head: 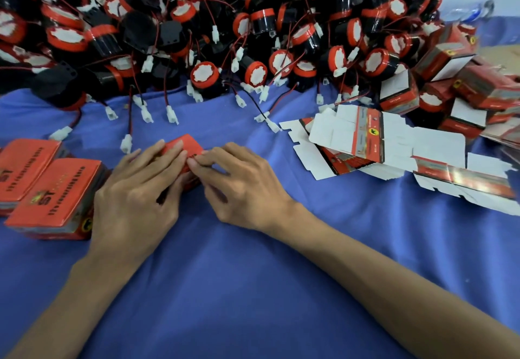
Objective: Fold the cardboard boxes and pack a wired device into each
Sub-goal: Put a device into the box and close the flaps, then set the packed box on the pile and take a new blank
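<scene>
Red carton (184,146) lies just in front of the wired-horn heap (225,26). Left hand (135,198) clasps its body, fingers over the top. Right hand (242,187) pinches the carton's near end, probably the flap. Advice: keep the body square and seat the tab fully.

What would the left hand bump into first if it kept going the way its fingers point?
The red box; the left hand already holds it. Beyond that, probably the pile of wired devices.
</scene>
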Motion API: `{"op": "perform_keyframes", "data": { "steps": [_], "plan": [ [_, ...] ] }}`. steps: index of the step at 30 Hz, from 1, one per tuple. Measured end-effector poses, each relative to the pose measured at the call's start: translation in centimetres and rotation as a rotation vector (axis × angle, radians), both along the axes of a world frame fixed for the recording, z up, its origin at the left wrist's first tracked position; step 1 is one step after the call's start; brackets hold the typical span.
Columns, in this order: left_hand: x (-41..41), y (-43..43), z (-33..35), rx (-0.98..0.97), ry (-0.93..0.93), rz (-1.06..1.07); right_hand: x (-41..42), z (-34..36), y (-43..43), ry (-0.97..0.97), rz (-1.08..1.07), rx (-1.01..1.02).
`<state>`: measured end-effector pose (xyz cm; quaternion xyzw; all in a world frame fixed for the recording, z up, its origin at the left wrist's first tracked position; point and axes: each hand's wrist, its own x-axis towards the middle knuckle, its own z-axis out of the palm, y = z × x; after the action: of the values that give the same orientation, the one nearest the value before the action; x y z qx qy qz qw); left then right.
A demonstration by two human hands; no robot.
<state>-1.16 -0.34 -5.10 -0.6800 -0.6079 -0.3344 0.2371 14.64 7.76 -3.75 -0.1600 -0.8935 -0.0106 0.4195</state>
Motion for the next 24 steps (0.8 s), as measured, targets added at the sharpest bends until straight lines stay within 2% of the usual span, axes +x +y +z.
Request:
{"op": "perform_keyframes", "data": {
  "steps": [5, 10, 12, 14, 16, 18, 21, 24],
  "plan": [
    [0.0, -0.1, 0.1, 0.011, 0.01, 0.035, -0.2, 0.1, 0.1, 0.02, 0.055, -0.074],
    [-0.6, -0.2, -0.1, 0.022, 0.076, 0.112, 0.4, 0.6, 0.1, -0.115, 0.088, -0.065],
    [-1.2, 0.1, -0.5, -0.02, 0.052, 0.162, 1.3, 1.2, 0.9, -0.18, -0.045, -0.001],
    [-1.8, 0.2, -0.8, -0.069, -0.008, 0.24, 2.8, 2.0, 2.3, -0.198, -0.365, 0.008],
    [-3.1, 0.2, -1.2, -0.11, -0.019, 0.304, 5.0, 2.5, 3.6, -0.339, -0.718, -0.094],
    [-4.8, 0.3, -1.0, -0.204, -0.049, 0.334, 7.5, 2.4, 4.5, -0.509, -0.938, -0.256],
    [-5.3, 0.4, -0.1, -0.3, -0.122, 0.401, 10.2, 1.8, 5.0, -0.6, -1.06, -0.38],
    [-3.3, 0.0, 0.7, -0.269, -0.086, 0.465, 11.1, 2.2, 5.0, -0.574, -1.014, -0.338]
  ]
}}
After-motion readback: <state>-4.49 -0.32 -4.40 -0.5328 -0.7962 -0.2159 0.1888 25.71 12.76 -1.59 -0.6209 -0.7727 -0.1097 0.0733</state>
